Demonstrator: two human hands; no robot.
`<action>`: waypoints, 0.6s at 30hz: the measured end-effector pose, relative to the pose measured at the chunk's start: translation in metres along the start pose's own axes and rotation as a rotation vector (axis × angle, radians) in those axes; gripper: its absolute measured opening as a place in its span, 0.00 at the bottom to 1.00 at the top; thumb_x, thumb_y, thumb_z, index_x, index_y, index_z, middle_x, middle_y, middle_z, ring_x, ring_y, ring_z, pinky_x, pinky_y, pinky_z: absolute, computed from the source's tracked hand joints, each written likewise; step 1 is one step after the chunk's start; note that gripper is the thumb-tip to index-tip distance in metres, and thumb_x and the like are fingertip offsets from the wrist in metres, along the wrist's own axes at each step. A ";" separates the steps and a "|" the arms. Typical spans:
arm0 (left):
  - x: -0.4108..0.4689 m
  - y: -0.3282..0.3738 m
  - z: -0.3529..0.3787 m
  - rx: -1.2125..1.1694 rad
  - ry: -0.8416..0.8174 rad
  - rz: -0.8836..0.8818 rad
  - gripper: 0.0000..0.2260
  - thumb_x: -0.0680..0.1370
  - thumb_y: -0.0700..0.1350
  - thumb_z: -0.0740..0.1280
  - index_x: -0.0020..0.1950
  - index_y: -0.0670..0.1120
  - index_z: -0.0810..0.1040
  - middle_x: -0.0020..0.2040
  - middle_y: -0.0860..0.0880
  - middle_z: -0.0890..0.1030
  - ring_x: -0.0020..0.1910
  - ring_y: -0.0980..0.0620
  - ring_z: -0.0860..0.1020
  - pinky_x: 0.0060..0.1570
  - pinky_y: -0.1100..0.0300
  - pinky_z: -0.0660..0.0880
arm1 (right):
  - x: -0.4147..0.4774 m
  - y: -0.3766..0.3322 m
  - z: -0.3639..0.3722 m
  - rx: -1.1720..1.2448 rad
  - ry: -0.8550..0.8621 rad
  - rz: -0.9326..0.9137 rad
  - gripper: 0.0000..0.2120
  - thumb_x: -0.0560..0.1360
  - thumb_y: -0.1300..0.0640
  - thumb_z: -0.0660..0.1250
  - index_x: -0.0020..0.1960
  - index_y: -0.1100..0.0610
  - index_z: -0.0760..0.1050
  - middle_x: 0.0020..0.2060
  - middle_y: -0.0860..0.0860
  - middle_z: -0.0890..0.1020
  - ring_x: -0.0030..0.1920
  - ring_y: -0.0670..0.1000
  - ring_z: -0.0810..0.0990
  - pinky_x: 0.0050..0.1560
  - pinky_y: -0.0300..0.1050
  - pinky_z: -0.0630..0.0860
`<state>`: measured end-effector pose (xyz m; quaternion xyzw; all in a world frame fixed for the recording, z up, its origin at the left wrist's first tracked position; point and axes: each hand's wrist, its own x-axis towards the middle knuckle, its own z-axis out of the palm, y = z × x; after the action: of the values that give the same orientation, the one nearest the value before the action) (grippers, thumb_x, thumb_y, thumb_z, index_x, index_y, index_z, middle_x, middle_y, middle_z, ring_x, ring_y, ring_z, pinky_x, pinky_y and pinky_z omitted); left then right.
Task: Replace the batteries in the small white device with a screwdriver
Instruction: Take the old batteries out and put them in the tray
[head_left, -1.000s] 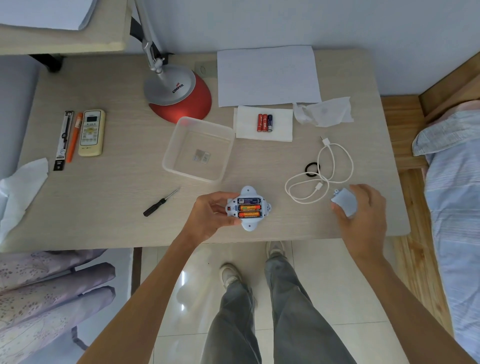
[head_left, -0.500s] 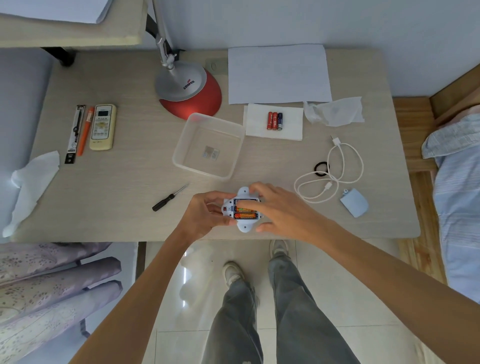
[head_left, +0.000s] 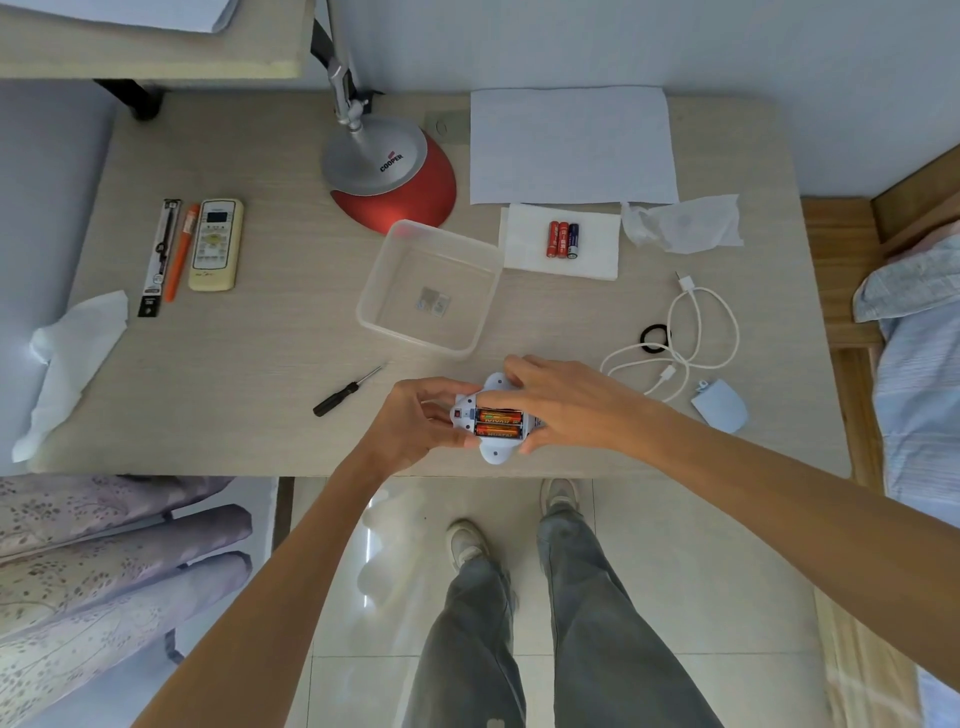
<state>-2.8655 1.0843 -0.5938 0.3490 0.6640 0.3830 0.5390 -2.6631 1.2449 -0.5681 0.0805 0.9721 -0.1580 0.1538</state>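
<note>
I note the small white device (head_left: 496, 453) at the near edge of the table (head_left: 249, 364), held between both hands with its battery bay facing up. The left hand (head_left: 415, 423) grips its left end, fingers (head_left: 441, 387) curled round the far side. The right hand (head_left: 569, 405) grips the right end, fingers (head_left: 519, 366) bent over the far edge and one laid along the bay's top slot. Two orange batteries (head_left: 498, 423) sit in the bay; I cannot tell what lies under that finger. The screwdriver (head_left: 345, 392) lies on the table just left of the hands, untouched. Three loose batteries (head_left: 562, 240) rest on a white tissue (head_left: 597, 254) farther back. A pale blue cover (head_left: 722, 410) lies to the right.
</note>
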 end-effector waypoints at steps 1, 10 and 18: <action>0.000 0.001 0.000 0.003 -0.005 0.000 0.25 0.67 0.30 0.83 0.63 0.41 0.85 0.49 0.52 0.90 0.45 0.54 0.88 0.46 0.64 0.82 | 0.000 0.000 0.000 0.000 0.008 -0.010 0.42 0.74 0.40 0.80 0.81 0.39 0.60 0.61 0.51 0.73 0.56 0.52 0.77 0.46 0.49 0.81; 0.004 0.000 -0.003 0.032 -0.011 -0.023 0.25 0.67 0.33 0.84 0.63 0.44 0.86 0.52 0.47 0.89 0.46 0.50 0.87 0.48 0.59 0.84 | -0.007 0.001 0.011 -0.007 0.160 -0.064 0.40 0.72 0.42 0.82 0.77 0.43 0.65 0.58 0.51 0.75 0.51 0.52 0.78 0.37 0.45 0.76; 0.002 0.003 -0.003 0.009 -0.006 -0.036 0.26 0.65 0.31 0.84 0.61 0.43 0.86 0.51 0.47 0.89 0.43 0.53 0.87 0.46 0.62 0.83 | -0.019 -0.010 0.015 0.340 0.283 0.159 0.26 0.80 0.36 0.71 0.75 0.42 0.74 0.61 0.44 0.75 0.58 0.47 0.78 0.48 0.51 0.83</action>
<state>-2.8684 1.0867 -0.5918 0.3406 0.6703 0.3694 0.5462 -2.6435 1.2286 -0.5729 0.2028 0.9340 -0.2940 0.0123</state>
